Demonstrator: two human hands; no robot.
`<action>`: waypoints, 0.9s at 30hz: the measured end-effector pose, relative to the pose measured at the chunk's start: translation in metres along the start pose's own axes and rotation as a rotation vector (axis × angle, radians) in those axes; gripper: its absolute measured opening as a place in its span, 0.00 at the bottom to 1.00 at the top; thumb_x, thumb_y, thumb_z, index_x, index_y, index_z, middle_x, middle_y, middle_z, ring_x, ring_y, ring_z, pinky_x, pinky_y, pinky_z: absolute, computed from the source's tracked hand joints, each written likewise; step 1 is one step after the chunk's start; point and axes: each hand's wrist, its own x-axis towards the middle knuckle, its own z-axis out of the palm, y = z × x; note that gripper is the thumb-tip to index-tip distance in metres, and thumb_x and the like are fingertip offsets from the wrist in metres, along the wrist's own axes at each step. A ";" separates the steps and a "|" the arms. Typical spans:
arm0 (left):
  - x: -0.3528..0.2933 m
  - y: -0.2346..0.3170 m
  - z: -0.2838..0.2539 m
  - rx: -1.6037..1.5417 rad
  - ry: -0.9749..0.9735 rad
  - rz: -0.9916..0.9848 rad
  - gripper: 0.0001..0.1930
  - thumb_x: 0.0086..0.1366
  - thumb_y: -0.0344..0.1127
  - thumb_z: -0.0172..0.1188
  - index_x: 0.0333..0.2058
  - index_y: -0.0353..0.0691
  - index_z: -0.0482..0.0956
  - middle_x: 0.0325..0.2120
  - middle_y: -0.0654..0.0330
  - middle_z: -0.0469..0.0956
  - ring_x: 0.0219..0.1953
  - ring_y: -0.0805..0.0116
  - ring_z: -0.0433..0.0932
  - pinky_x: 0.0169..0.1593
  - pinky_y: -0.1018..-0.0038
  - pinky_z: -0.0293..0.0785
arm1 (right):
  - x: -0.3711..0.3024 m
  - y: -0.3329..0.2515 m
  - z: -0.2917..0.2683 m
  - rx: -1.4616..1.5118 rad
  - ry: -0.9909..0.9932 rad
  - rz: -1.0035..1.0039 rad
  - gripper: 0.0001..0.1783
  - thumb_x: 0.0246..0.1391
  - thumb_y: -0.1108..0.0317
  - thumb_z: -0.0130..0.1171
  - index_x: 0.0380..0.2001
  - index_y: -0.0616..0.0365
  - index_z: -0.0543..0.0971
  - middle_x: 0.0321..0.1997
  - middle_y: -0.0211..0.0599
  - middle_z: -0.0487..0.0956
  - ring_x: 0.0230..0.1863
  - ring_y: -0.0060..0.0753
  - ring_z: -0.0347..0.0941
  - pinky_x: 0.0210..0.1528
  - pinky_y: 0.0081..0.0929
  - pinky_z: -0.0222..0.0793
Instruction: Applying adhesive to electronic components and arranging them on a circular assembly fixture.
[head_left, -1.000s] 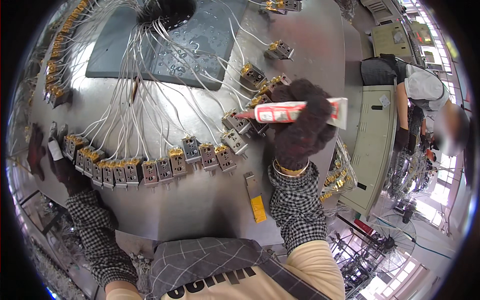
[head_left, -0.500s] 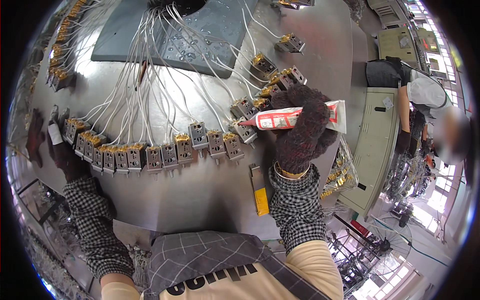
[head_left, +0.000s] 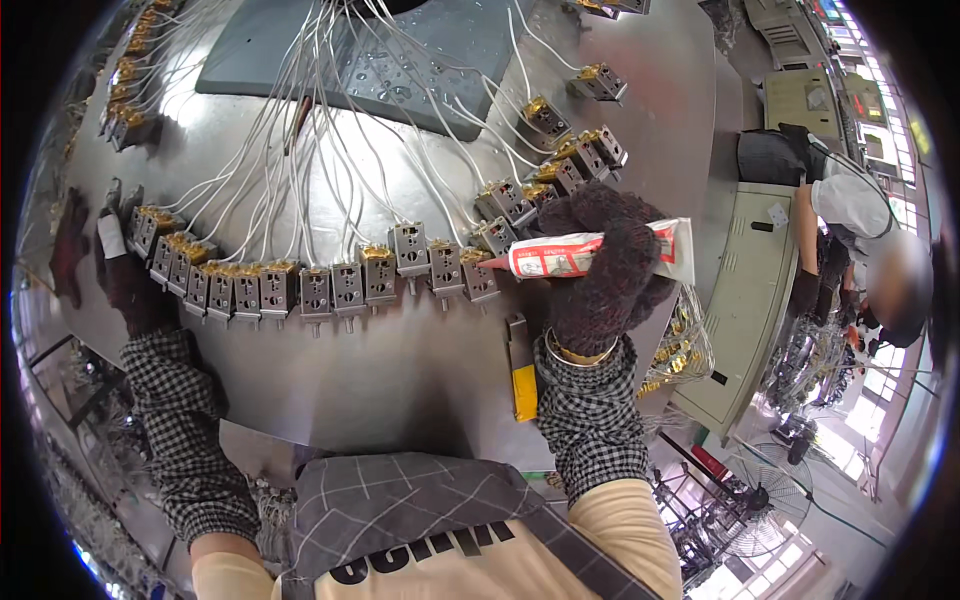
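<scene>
My right hand (head_left: 610, 270), in a dark knit glove, is closed around a white and red squeeze tube (head_left: 555, 256) with a reddish nozzle. The nozzle tip is at the top of a small metal block (head_left: 478, 278), which carries amber paste. More such blocks (head_left: 272, 292) curve in a row across the table, white wires running from their tops. At the row's left end, my gloved left hand (head_left: 135, 285) rests with fingers stretched out beside the end block (head_left: 150, 230). White tape (head_left: 111, 238) wraps one of its fingers.
The wires (head_left: 310, 130) gather on a wet grey board (head_left: 250, 70) at the back. A flat yellow and metal tool (head_left: 522, 370) lies near my right forearm. More wired blocks (head_left: 130, 125) line the far left. Beyond the steel table (head_left: 380, 370), a person (head_left: 850, 190) works beside a pale cabinet (head_left: 735, 300).
The tube's nozzle has moved left from one block to the neighbouring one, my right hand still holding it. My left hand stays at the row's left end. The view has shifted slightly.
</scene>
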 end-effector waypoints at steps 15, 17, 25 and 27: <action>-0.004 0.001 0.001 0.017 0.031 0.016 0.24 0.73 0.46 0.48 0.56 0.32 0.72 0.44 0.52 0.79 0.38 0.64 0.79 0.42 0.69 0.78 | 0.015 0.015 0.049 -0.310 0.513 -0.151 0.24 0.62 0.57 0.56 0.47 0.70 0.72 0.42 0.51 0.78 0.34 0.44 0.79 0.34 0.41 0.81; -0.002 0.000 -0.005 0.018 0.015 0.023 0.23 0.73 0.46 0.48 0.54 0.31 0.73 0.42 0.52 0.80 0.38 0.65 0.80 0.43 0.69 0.78 | 0.012 0.018 0.050 -0.003 0.910 -0.008 0.24 0.62 0.57 0.56 0.47 0.71 0.72 0.41 0.51 0.78 0.33 0.43 0.79 0.34 0.40 0.81; -0.011 0.008 0.007 0.017 -0.021 0.037 0.22 0.72 0.45 0.49 0.54 0.32 0.73 0.38 0.54 0.80 0.37 0.66 0.80 0.42 0.70 0.78 | 0.008 0.022 -0.008 0.300 0.082 0.083 0.26 0.67 0.55 0.43 0.55 0.67 0.70 0.55 0.53 0.74 0.48 0.44 0.77 0.50 0.43 0.78; -0.020 0.004 0.001 -0.002 -0.048 -0.024 0.23 0.72 0.45 0.50 0.57 0.34 0.71 0.39 0.54 0.79 0.37 0.65 0.79 0.43 0.69 0.78 | 0.024 0.013 0.014 -0.197 0.079 0.006 0.28 0.66 0.51 0.45 0.53 0.67 0.71 0.51 0.51 0.76 0.46 0.44 0.77 0.48 0.44 0.78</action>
